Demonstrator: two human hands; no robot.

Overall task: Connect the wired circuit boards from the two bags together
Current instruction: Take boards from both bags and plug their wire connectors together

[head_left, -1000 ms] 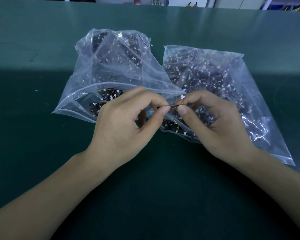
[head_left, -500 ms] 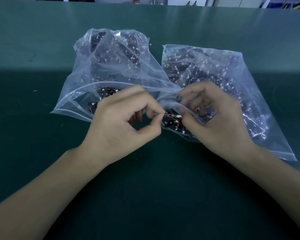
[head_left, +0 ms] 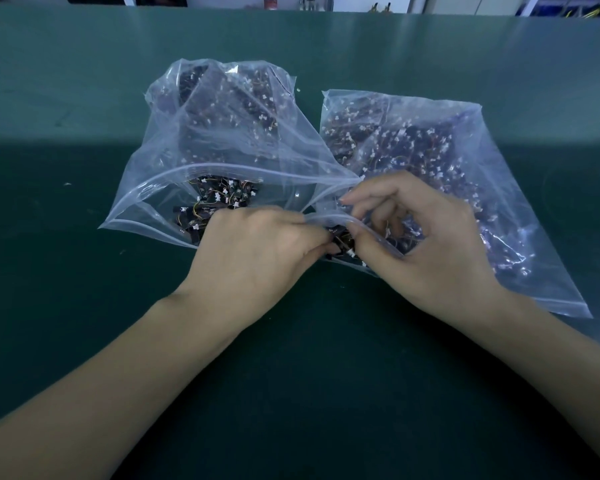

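A dark green table (head_left: 84, 306) fills the view from a head-worn camera, with a paler band of light across its far part. Two clear plastic zip bags lie side by side at the centre, their mouths turned toward the person.

The left bag (head_left: 160, 188) stands puffed up, its mouth gaping wide. Inside it sits a heap of small dark circuit boards (head_left: 219, 199) with tiny white connectors and thin yellow and orange wires; more boards show dimly through the crinkled plastic farther back.

The left hand (head_left: 257, 251) reaches in from the lower left, back of the hand up. Its fingers are curled inward with the tips tucked at the mouth of the neighbouring bag, where they meet a little dark board with a wire (head_left: 342, 242). They seem to pinch it, though the fingertips are mostly hidden.

The right hand (head_left: 426, 247) comes in from the lower right. Its thumb and forefinger are bent around the pale zip edge of the right bag (head_left: 534, 216), pinching that rim just beside the same little board; the other fingers are loosely curved above the plastic.

The right bag lies flatter and spreads toward the right. It is packed with the same dark boards (head_left: 430, 147), speckled all over with white connectors and fine orange wires, seen hazily through the film.
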